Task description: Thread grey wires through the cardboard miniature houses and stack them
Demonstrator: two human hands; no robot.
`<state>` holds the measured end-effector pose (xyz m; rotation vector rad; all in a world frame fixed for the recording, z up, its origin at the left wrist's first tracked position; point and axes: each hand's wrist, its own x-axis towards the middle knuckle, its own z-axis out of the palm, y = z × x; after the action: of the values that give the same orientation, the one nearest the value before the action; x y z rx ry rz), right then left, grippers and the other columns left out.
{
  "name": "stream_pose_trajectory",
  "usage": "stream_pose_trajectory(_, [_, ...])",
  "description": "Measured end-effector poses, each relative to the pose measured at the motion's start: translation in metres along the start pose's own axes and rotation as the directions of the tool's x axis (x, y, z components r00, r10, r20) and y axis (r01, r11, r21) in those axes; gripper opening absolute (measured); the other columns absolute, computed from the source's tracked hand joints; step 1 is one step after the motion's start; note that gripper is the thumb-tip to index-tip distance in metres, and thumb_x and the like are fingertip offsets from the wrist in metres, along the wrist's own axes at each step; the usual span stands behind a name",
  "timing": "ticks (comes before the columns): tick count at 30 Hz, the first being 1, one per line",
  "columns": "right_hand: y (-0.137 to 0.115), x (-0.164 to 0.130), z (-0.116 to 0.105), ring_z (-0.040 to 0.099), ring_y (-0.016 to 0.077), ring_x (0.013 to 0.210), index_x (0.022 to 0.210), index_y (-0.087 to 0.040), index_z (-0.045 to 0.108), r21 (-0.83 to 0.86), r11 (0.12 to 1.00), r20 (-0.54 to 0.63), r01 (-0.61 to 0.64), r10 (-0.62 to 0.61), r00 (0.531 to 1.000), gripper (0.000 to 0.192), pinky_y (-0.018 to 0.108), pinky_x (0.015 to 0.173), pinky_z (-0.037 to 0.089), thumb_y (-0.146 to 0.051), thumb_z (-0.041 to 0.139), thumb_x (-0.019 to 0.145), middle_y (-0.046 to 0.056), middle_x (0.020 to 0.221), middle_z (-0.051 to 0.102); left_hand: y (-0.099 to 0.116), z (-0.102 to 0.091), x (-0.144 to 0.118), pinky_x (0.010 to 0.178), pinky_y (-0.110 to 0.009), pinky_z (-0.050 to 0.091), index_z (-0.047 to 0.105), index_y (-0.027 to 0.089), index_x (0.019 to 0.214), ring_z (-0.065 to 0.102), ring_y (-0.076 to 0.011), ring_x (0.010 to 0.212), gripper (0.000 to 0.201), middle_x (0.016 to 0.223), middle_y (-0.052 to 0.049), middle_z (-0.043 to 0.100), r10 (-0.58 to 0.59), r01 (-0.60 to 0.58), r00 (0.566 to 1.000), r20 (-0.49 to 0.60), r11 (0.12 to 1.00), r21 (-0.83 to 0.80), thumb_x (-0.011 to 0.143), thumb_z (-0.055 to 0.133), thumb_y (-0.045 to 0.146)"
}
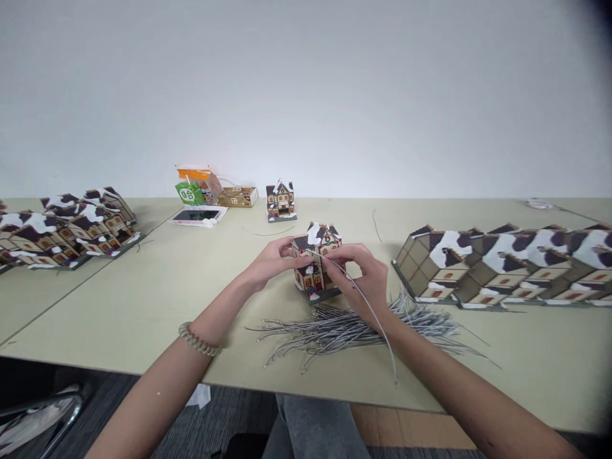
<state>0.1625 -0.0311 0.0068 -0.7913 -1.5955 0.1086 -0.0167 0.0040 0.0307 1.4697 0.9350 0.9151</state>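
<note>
Both hands meet around a small snow-roofed model house (316, 261) standing on the pale table (143, 299). The left hand (273, 259) has its fingers curled against the house's left wall, steadying it. The right hand (364, 274) is at the right wall, thumb and fingers pressed together on a thin grey wire (368, 306); the wire's upper end lies across the house front, between the two hands, and its long tail curves down past the right wrist. Just below the grip, partly under the right hand, lies a loose pile of grey wires (344, 328). To the right of the grip lies a row of model houses (507, 264); well to the left another stack of model houses (71, 229). Beyond the hands stands a single model house (280, 201), beside small cartons (201, 188).
</note>
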Motion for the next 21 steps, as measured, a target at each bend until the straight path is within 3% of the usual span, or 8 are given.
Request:
stream_pose_trajectory(9, [0.0017, -0.0013, 0.0023, 0.061, 0.0164, 0.075, 0.081, -0.025, 0.062, -0.016, 1.000, 0.074, -0.011, 0.012, 0.997, 0.006, 0.031, 0.068, 0.053, -0.020, 0.058, 0.082, 0.002, 0.080, 0.069, 0.0004, -0.0005, 0.0002, 0.091, -0.035, 0.044, 0.060, 0.013, 0.114, 0.061, -0.0200, 0.099, 0.053, 0.115, -0.013, 0.066, 0.014, -0.014, 1.000, 0.004, 1.000, -0.002, 0.066, 0.077, 0.029])
stream_pose_trajectory(21, [0.0024, -0.0019, 0.0027, 0.059, 0.0159, 0.073, 0.081, -0.025, 0.062, -0.017, 1.000, 0.077, -0.014, 0.015, 0.997, 0.007, 0.031, 0.066, 0.051, -0.019, 0.058, 0.082, 0.001, 0.079, 0.069, 0.0002, -0.0002, 0.0007, 0.093, -0.035, 0.043, 0.058, 0.014, 0.118, 0.059, -0.0213, 0.105, 0.056, 0.119, -0.013, 0.064, 0.024, -0.024, 1.000, 0.002, 0.999, 0.022, 0.068, 0.076, 0.030])
